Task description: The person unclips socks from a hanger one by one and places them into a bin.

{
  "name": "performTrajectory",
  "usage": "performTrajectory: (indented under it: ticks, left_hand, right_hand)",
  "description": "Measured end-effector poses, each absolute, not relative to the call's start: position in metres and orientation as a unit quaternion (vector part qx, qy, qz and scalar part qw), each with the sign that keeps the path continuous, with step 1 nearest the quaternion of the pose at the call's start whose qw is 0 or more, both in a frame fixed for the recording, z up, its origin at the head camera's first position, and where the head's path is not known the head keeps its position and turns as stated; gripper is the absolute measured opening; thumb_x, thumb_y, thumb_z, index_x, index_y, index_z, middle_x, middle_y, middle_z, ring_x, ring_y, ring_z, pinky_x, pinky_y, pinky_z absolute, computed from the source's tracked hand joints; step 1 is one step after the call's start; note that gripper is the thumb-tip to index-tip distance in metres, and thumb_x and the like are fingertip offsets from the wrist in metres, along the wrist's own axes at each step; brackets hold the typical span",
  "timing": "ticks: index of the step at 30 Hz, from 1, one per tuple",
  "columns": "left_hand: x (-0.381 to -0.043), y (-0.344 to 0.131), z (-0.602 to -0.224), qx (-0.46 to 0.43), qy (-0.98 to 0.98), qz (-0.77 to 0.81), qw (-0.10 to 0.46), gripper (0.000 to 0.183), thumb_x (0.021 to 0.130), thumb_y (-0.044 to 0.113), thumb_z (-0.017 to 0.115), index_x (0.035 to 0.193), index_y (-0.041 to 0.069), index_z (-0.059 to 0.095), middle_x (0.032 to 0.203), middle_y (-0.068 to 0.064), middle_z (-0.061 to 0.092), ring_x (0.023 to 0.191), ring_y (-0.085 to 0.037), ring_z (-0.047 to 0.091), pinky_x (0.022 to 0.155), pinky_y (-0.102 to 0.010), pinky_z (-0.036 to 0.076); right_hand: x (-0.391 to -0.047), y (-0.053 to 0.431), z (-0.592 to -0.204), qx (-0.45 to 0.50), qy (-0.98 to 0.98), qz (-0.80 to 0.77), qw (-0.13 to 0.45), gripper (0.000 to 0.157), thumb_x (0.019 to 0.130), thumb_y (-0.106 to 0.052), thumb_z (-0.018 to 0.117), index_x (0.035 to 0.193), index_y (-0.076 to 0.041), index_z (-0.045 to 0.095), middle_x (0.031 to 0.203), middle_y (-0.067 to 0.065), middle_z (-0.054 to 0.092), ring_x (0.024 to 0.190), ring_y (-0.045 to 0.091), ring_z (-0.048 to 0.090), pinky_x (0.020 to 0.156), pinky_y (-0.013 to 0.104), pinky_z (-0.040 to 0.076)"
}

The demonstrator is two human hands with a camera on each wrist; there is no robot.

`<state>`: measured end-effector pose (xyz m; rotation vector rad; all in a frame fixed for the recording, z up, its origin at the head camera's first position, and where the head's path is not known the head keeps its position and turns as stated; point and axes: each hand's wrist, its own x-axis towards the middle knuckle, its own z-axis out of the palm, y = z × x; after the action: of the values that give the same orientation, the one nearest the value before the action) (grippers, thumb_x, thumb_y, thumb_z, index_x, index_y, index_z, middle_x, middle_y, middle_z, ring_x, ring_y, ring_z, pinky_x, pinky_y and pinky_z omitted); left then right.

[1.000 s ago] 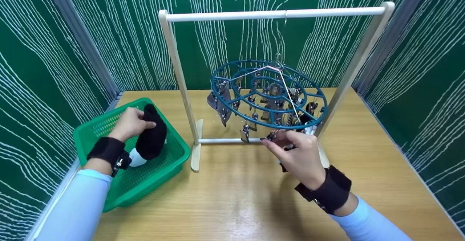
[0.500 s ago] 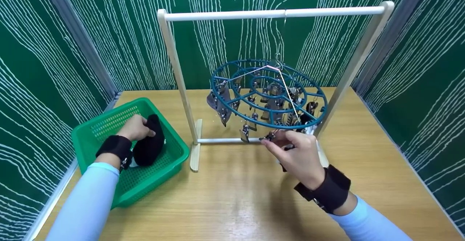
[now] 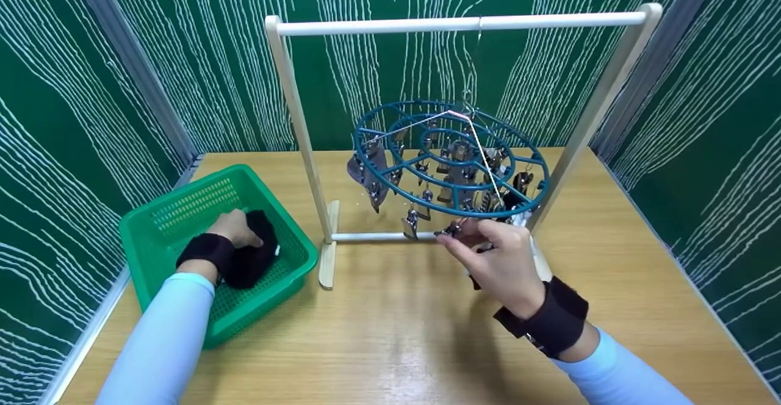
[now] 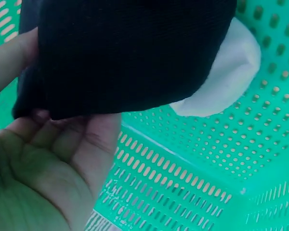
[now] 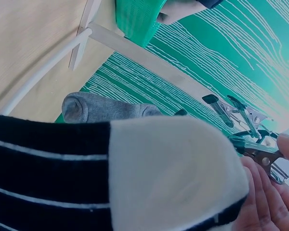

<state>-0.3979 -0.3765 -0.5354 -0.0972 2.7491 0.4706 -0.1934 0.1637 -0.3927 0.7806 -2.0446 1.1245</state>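
Inside the green basket point(image 3: 143, 258), my left hand point(image 3: 235, 229) pinches the edge of a black sock point(image 3: 251, 266) between thumb and fingers. A white piece of cloth point(image 4: 229, 72) shows beneath the black sock in the left wrist view. At the front rim of the round teal clip hanger point(image 3: 427, 201), my right hand point(image 3: 497, 261) pinches a metal clip point(image 3: 452, 229). In the right wrist view, a black-and-white striped sock point(image 5: 176, 168) with a cream end hangs close to that hand, and a grey sock point(image 5: 106, 108) is behind it.
The hanger hangs by a hook from the white bar point(image 3: 390, 27) of a wooden stand point(image 3: 291, 100). Several metal clips point(image 3: 410, 225) dangle from its rings, and a grey sock point(image 3: 370, 176) hangs at its left. Green walls point(image 3: 232, 57) with white lines surround the wooden table point(image 3: 390, 344).
My left hand has lowered the black sock into the basket, toward its bottom, and the sock now looks more bunched. My right hand stays at the clip.
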Motion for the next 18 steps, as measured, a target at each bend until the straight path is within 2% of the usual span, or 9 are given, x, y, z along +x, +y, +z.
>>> performTrajectory:
  ticks: [3,6,9,13,15,18]
  left_hand:
    - [-0.4,-0.38,-0.546,-0.029,0.971,0.15,0.181,0.075,0.084,0.053,0.09,0.124,-0.007,0.069,0.132,-0.033,0.069,0.109,-0.037,0.069,0.091,-0.047,0.06]
    - [-0.391,-0.375,-0.545,-0.034,0.974,0.136,0.181,0.078,0.083,0.053,0.09,0.126,-0.008,0.069,0.135,-0.035,0.067,0.114,-0.042,0.069,0.095,-0.052,0.06]
    - [-0.366,-0.355,-0.517,-0.046,0.973,0.122,0.189,0.082,0.085,0.049,0.088,0.134,-0.013,0.064,0.14,-0.039,0.063,0.122,-0.049,0.066,0.102,-0.059,0.058]
    - [-0.331,-0.327,-0.476,-0.054,0.973,0.111,0.196,0.083,0.088,0.046,0.086,0.136,-0.016,0.06,0.139,-0.042,0.061,0.126,-0.054,0.063,0.104,-0.061,0.058]
    - [-0.321,-0.319,-0.463,-0.058,0.973,0.112,0.192,0.081,0.089,0.045,0.084,0.136,-0.017,0.059,0.139,-0.042,0.061,0.126,-0.054,0.062,0.105,-0.06,0.057]
    - [-0.313,-0.313,-0.452,-0.059,0.975,0.116,0.18,0.076,0.091,0.044,0.082,0.132,-0.016,0.062,0.135,-0.04,0.064,0.119,-0.051,0.065,0.102,-0.06,0.058]
  right_hand:
    - [-0.193,0.164,-0.393,0.298,-0.784,0.431,0.333,0.017,0.081,0.007,0.091,0.089,0.001,0.078,0.081,0.009,0.081,0.065,0.014,0.073,0.065,0.01,0.058]
    - [-0.193,0.164,-0.393,0.297,-0.785,0.43,0.332,0.016,0.081,0.007,0.091,0.089,0.001,0.077,0.081,0.009,0.081,0.064,0.014,0.073,0.065,0.01,0.058]
    - [-0.193,0.164,-0.392,0.298,-0.784,0.43,0.335,0.016,0.081,0.007,0.09,0.089,0.001,0.077,0.081,0.009,0.081,0.064,0.015,0.073,0.064,0.011,0.058]
    - [-0.193,0.165,-0.392,0.299,-0.782,0.431,0.336,0.016,0.08,0.007,0.09,0.088,0.001,0.077,0.081,0.009,0.081,0.064,0.015,0.073,0.064,0.011,0.058]
    - [-0.193,0.165,-0.392,0.299,-0.782,0.431,0.336,0.016,0.08,0.007,0.09,0.088,0.001,0.077,0.081,0.009,0.081,0.064,0.014,0.073,0.063,0.012,0.059]
    - [-0.193,0.165,-0.392,0.298,-0.782,0.432,0.336,0.016,0.08,0.007,0.09,0.088,0.001,0.078,0.081,0.009,0.081,0.064,0.014,0.073,0.063,0.012,0.059]
